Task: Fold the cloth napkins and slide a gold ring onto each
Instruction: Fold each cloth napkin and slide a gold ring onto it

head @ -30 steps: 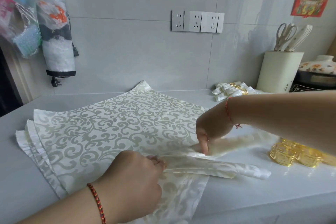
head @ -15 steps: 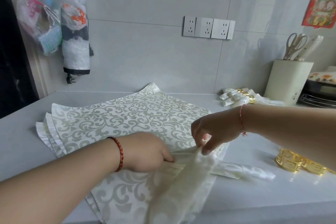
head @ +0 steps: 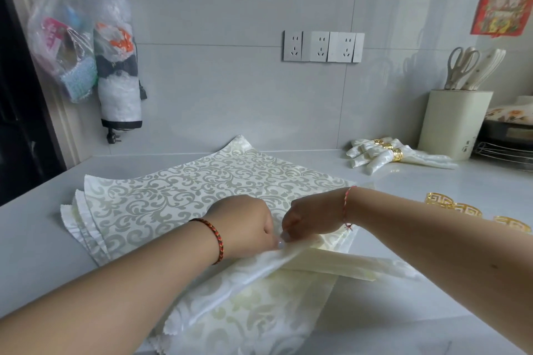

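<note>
Even, soft, bright light; no single source seen. Wall tiles [head: 230,89] carry a pale sheen, strongest far right. Counter [head: 432,181] glossy, with faint reflections beneath the rings [head: 452,204]. Shadows weak and diffuse under the forearms. Wide-angle distortion: tile lines bow, near arms swell at the bottom edge. Far left doorway [head: 17,124] dark. Slight softness near the corners; centre sharp.

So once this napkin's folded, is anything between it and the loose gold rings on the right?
Nothing visible. Both hands pinch the folded napkin, and the loose gold rings sit on bare counter to its right; only the right forearm crosses above that stretch.
</note>
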